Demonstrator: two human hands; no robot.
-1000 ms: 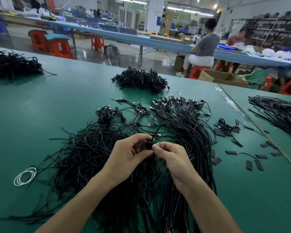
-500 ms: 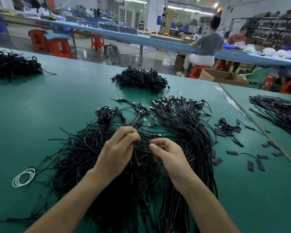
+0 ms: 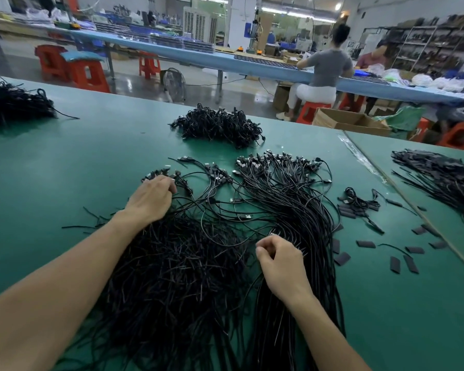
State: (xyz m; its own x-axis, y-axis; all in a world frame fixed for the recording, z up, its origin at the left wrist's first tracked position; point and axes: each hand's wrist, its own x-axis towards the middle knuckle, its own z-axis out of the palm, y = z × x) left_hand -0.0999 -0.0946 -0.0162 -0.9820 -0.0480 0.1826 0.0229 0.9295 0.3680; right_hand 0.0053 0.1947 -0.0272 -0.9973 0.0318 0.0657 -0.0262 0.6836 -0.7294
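Far-left cable pile (image 3: 11,103) at back edge of green surface (image 3: 65,170). Left hand (image 3: 152,200) stretched forward, fingers curled round connector ends of loose cables (image 3: 177,263), which sprawl mid-surface under both forearms. Coiled cable pile (image 3: 220,125) further back. Right hand (image 3: 281,263) low over heap, fingers curled, thumb against forefinger; cannot tell if wire is pinched. Aligned cable bundle (image 3: 292,204) just beside it; black sleeve pieces (image 3: 394,263) scattered to right
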